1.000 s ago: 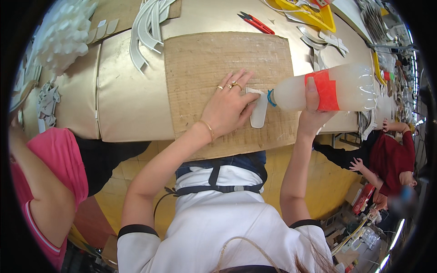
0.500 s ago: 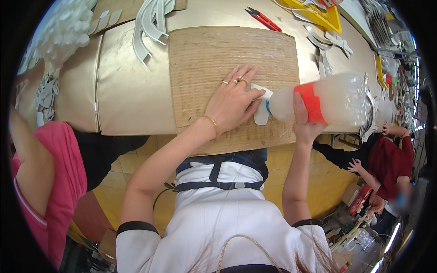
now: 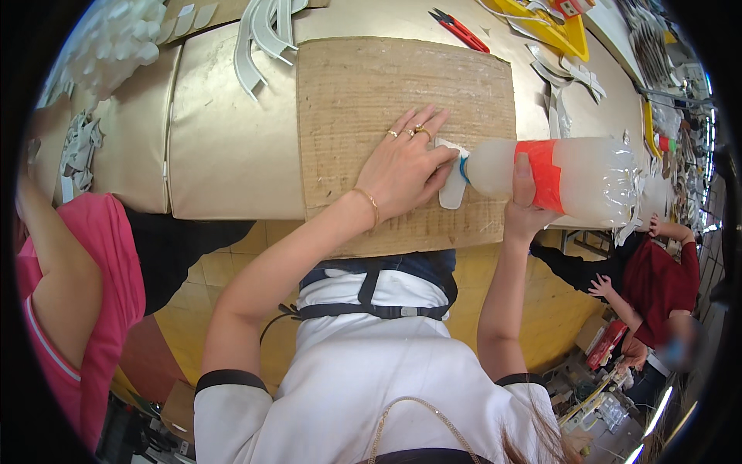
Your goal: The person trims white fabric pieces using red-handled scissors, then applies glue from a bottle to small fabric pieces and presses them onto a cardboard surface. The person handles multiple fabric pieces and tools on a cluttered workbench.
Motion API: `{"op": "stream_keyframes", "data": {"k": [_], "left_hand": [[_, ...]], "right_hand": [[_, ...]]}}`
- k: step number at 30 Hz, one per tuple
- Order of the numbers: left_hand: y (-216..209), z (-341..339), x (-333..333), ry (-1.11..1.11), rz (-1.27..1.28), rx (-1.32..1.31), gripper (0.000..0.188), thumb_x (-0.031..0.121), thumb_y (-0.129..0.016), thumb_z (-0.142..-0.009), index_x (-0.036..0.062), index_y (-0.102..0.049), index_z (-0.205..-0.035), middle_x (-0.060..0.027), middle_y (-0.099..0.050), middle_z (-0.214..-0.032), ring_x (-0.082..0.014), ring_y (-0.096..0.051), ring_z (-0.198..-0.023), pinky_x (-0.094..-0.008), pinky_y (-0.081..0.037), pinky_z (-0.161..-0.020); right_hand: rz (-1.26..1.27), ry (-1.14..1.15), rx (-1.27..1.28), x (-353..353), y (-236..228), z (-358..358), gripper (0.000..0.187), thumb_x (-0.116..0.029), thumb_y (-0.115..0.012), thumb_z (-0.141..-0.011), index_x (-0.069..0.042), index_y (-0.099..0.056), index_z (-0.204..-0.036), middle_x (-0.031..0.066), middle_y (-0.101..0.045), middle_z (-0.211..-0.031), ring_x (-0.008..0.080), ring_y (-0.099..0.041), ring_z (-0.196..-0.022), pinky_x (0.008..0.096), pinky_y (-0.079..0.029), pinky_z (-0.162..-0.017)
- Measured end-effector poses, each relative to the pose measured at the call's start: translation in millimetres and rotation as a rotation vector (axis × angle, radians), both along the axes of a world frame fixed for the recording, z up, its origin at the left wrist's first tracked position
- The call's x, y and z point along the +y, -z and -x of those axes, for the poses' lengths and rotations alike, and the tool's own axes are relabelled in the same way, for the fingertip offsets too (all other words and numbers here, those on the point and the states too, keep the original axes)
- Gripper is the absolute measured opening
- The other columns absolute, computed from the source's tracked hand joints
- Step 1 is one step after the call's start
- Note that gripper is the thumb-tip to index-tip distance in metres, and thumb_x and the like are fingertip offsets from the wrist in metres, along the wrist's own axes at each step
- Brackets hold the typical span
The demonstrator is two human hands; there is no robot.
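Note:
On a brown cardboard sheet [image 3: 348, 93] lies a small flat white piece [image 3: 452, 193] with a rounded near end. My left hand [image 3: 400, 172] rests over the piece's left side, fingers stretched out on the cardboard, thumb and index finger against the piece. My right hand [image 3: 527, 210] grips a big cloudy plastic bottle [image 3: 595, 174] with a red band. The bottle lies on its side in the air, its blue-ringed neck [image 3: 464, 167] pointing left at the white piece. Whether its tip touches the piece I cannot tell.
Red-handled thread snips [image 3: 465, 35] lie beyond the cardboard. Curved white strips [image 3: 259, 46] sit at far left, more strips [image 3: 560, 85] at right beside a yellow tray [image 3: 568, 35]. A person in pink [image 3: 97, 255] is at my left; another in dark red [image 3: 661, 271] is at right.
The view has shifted slightly. The bottle's neck has moved a little away from me along the white piece, and its base has dropped a little nearer. My left hand stays on the piece.

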State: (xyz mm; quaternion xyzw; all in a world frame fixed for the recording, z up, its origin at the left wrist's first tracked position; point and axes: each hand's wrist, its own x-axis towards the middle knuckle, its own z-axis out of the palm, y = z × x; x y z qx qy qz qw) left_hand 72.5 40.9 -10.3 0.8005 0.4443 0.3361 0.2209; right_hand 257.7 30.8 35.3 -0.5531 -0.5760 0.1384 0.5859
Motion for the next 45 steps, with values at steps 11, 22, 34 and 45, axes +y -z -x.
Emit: {"op": "stream_keyframes", "data": {"k": [11, 22, 34, 45], "left_hand": [[0.6, 0.7, 0.0, 0.008, 0.004, 0.009, 0.021, 0.02, -0.066, -0.086, 0.0133, -0.071, -0.106, -0.0196, -0.048, -0.142, -0.0372, -0.039, -0.137, -0.0465, -0.027, -0.117], [0.0, 2.2, 0.3, 0.014, 0.014, 0.002, 0.023, 0.019, -0.065, -0.088, 0.0108, -0.07, -0.109, -0.0196, -0.048, -0.142, -0.0374, -0.039, -0.136, -0.0464, -0.028, -0.117], [0.8, 3.3, 2.3, 0.018, 0.026, -0.049, 0.023, 0.015, -0.063, -0.09, 0.0063, -0.069, -0.11, -0.0174, -0.052, -0.138, -0.0369, -0.043, -0.134, -0.0474, -0.029, -0.116], [3.0, -0.4, 1.4, -0.016, 0.019, -0.015, 0.03, 0.014, -0.062, -0.09, 0.0049, -0.063, -0.119, -0.0185, -0.049, -0.141, -0.036, -0.04, -0.135, -0.0474, -0.028, -0.116]], "right_hand": [[0.28, 0.145, 0.762, 21.2, -12.8, -31.8, 0.044, -0.044, -0.06, -0.091, -0.006, -0.054, -0.113, 0.0074, -0.058, -0.099, 0.02, -0.06, -0.092, 0.0356, -0.052, -0.081], [0.172, 0.158, 0.83, 28.4, -8.6, -22.9, 0.043, -0.038, -0.065, -0.088, -0.007, -0.052, -0.115, 0.0079, -0.057, -0.103, 0.0199, -0.06, -0.093, 0.0366, -0.053, -0.082], [-0.01, 0.184, 0.374, 9.2, -2.2, 7.8, 0.045, -0.019, -0.072, -0.083, -0.001, -0.049, -0.117, 0.0104, -0.057, -0.109, 0.0201, -0.06, -0.095, 0.0369, -0.053, -0.083], [0.091, 0.07, 0.202, -32.9, 6.7, -5.4, 0.049, -0.017, -0.069, -0.083, 0.001, -0.049, -0.124, 0.0141, -0.06, -0.109, 0.0236, -0.062, -0.094, 0.0386, -0.054, -0.081]]}}
